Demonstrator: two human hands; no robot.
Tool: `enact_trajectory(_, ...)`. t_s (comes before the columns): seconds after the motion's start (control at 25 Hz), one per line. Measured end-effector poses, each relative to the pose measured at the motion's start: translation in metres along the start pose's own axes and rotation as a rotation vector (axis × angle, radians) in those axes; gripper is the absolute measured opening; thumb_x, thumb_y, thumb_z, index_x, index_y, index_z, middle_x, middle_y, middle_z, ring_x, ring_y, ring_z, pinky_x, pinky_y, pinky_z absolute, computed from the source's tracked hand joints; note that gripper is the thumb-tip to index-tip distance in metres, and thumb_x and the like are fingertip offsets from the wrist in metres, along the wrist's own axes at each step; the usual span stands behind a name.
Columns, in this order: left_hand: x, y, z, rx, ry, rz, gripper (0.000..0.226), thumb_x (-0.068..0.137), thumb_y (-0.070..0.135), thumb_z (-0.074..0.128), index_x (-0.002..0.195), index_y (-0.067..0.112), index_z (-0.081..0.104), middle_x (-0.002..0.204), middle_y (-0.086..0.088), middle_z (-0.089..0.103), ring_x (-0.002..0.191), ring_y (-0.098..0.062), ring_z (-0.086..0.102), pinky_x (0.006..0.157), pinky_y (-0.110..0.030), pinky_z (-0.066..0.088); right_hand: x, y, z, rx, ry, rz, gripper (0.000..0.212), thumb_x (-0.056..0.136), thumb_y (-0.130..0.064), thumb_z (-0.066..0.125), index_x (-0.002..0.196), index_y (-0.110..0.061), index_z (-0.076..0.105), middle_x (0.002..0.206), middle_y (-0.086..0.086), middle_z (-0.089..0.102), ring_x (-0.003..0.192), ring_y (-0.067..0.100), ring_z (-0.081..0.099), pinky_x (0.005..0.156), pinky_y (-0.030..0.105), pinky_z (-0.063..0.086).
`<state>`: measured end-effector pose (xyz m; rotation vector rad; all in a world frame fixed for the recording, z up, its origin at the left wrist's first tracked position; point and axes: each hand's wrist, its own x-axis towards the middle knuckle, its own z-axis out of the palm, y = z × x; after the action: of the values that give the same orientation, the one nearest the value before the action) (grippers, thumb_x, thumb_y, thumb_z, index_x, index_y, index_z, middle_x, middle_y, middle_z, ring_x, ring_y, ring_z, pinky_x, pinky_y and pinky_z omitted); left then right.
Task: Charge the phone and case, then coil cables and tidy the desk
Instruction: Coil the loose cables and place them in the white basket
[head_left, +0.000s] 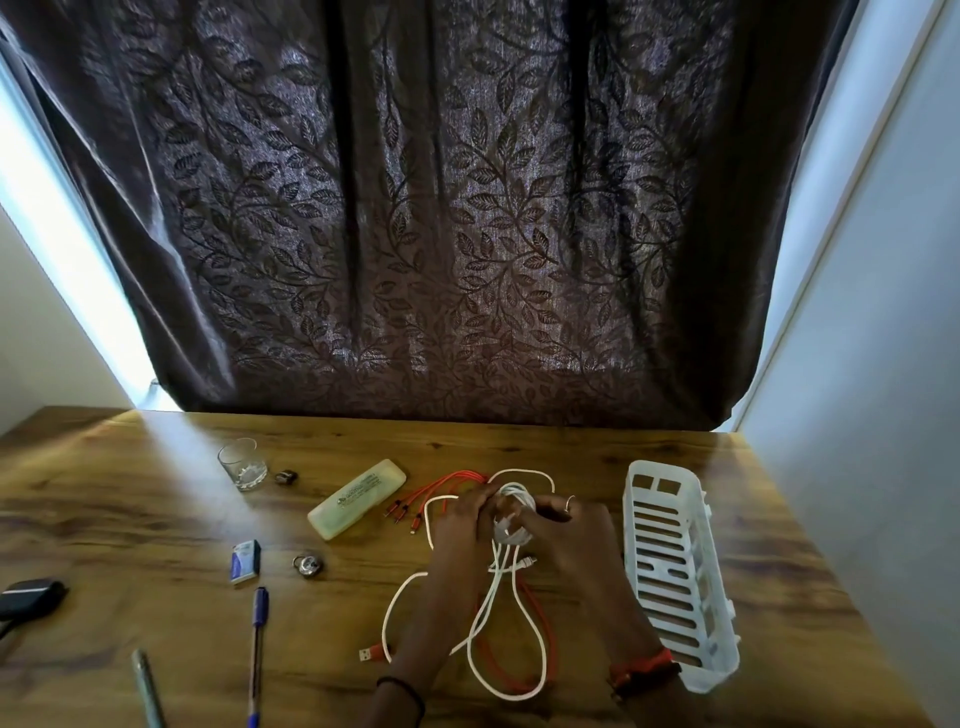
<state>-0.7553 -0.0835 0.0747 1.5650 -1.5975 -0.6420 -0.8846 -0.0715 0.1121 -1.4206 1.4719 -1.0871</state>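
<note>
Dark leafy curtain hangs behind the wooden desk. White basket lies right. Mid-desk, left hand and right hand grip a bundled white cable, fingers curled, partly hiding an orange cable. Dark object, cut off, far left.

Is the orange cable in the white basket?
No, the orange cable lies on the desk, left of the basket.
</note>
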Motion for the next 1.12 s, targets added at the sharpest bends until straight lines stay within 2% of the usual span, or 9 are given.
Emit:
enact_trajectory(0.16,0.001,-0.006,0.003,-0.014,0.037,0.022,0.03,0.097,0.012,0.042,0.123,0.008,0.058,0.112,-0.011,0.066,0.099,-0.025,0.064,0.085,-0.041,0.052,-0.001,-0.006,-0.006,0.19,-0.118,0.058,0.015,0.077,-0.016,0.073,0.071,-0.029,0.07,0.065,-0.011,0.072,0.067,0.002,0.069,0.058,0.009,0.05)
enact_trajectory(0.24,0.001,-0.007,0.005,-0.055,0.048,0.025,0.028,0.098,0.014,0.044,0.12,0.01,0.06,0.109,-0.009,0.067,0.096,-0.02,0.064,0.082,-0.032,0.052,0.0,-0.006,-0.009,0.214,-0.156,0.074,0.008,0.079,-0.018,0.071,0.079,-0.026,0.073,0.074,-0.005,0.075,0.073,0.006,0.071,0.063,0.011,0.051)
enact_trajectory(0.36,0.002,-0.007,0.009,-0.103,0.063,-0.001,0.024,0.097,0.014,0.045,0.115,0.011,0.062,0.105,-0.003,0.067,0.093,-0.013,0.064,0.074,-0.012,0.046,0.003,-0.002,-0.007,0.023,-0.124,0.017,0.011,0.081,-0.024,0.069,0.091,-0.023,0.073,0.069,-0.016,0.069,0.068,-0.006,0.065,0.061,0.006,0.047)
enact_trajectory(0.56,0.003,-0.005,0.012,-0.17,0.097,0.016,0.021,0.097,0.014,0.046,0.112,0.013,0.061,0.101,0.001,0.067,0.092,-0.01,0.064,0.073,-0.016,0.049,0.003,-0.004,-0.004,-0.08,-0.023,-0.053,0.021,0.078,-0.028,0.073,0.098,-0.021,0.073,0.072,-0.018,0.067,0.068,-0.005,0.065,0.065,0.011,0.053)
enact_trajectory(0.72,0.0,-0.01,0.015,-0.239,0.121,0.032,0.023,0.095,0.007,0.048,0.11,0.017,0.062,0.1,0.002,0.069,0.09,-0.008,0.065,0.078,-0.027,0.053,0.002,-0.013,-0.009,0.078,-0.032,-0.085,0.042,0.072,-0.021,0.079,0.105,-0.035,0.058,0.072,-0.008,0.073,0.07,0.001,0.069,0.06,0.014,0.053)
enact_trajectory(0.8,-0.001,-0.011,0.015,-0.323,0.124,0.019,0.024,0.093,0.007,0.049,0.112,0.015,0.062,0.099,0.0,0.07,0.09,-0.011,0.066,0.077,-0.027,0.053,0.003,-0.016,-0.011,0.217,-0.088,-0.059,0.043,0.073,-0.013,0.077,0.106,-0.031,0.056,0.072,-0.004,0.074,0.071,0.005,0.071,0.058,0.01,0.05)
enact_trajectory(0.96,0.007,-0.006,0.006,-0.337,0.033,0.05,0.027,0.092,0.002,0.05,0.107,0.018,0.065,0.097,0.001,0.071,0.089,-0.008,0.066,0.076,-0.02,0.05,0.005,-0.013,-0.015,0.533,-0.262,0.012,0.043,0.077,-0.006,0.07,0.115,-0.02,0.055,0.092,0.006,0.074,0.088,0.015,0.07,0.073,0.021,0.053)
enact_trajectory(1.04,0.008,-0.004,-0.001,-0.399,0.008,0.021,0.025,0.09,0.0,0.054,0.106,0.015,0.067,0.093,0.003,0.072,0.085,-0.009,0.067,0.072,-0.018,0.051,0.008,-0.011,-0.015,0.306,-0.265,-0.035,0.049,0.075,-0.008,0.074,0.116,-0.023,0.052,0.099,0.004,0.071,0.091,0.013,0.068,0.071,0.017,0.053)
enact_trajectory(1.12,0.008,-0.003,-0.006,-0.462,-0.011,-0.024,0.018,0.089,0.007,0.059,0.104,0.014,0.068,0.09,0.004,0.073,0.08,-0.005,0.068,0.065,-0.012,0.047,0.011,-0.005,-0.01,-0.009,-0.126,-0.111,0.048,0.076,-0.013,0.075,0.116,-0.024,0.051,0.103,-0.006,0.064,0.094,0.007,0.063,0.067,0.009,0.049)
